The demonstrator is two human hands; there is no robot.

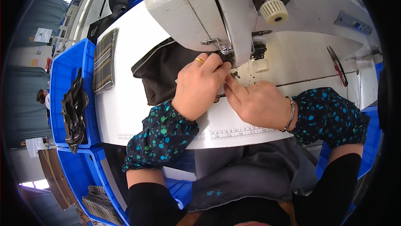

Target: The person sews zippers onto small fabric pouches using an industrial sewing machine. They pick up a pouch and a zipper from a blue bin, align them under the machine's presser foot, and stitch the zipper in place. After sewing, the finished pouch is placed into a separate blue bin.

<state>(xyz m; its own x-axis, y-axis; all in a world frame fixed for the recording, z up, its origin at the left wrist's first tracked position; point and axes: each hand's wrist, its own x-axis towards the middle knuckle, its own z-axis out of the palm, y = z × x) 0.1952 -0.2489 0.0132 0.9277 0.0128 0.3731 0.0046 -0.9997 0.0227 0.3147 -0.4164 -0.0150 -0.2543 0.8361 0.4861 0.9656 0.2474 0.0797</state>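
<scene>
My left hand [196,86], with a gold ring, presses down on dark brown fabric [161,69] right at the needle area of a white sewing machine [217,13]. My right hand [255,103], wearing a metal bracelet, lies beside it on the white table [125,109], its fingertips pinching the fabric edge close to the presser foot. Both forearms wear dark sleeve covers with teal spots. The fabric under my hands and the needle itself are hidden.
A plaid cloth piece [103,61] lies at the table's left edge. A blue bin [62,75] on the left holds a pile of dark pieces [74,111]; a lower blue bin [79,176] holds plaid pieces. Grey fabric [242,176] rests on my lap. Red-handled scissors [338,67] lie at right.
</scene>
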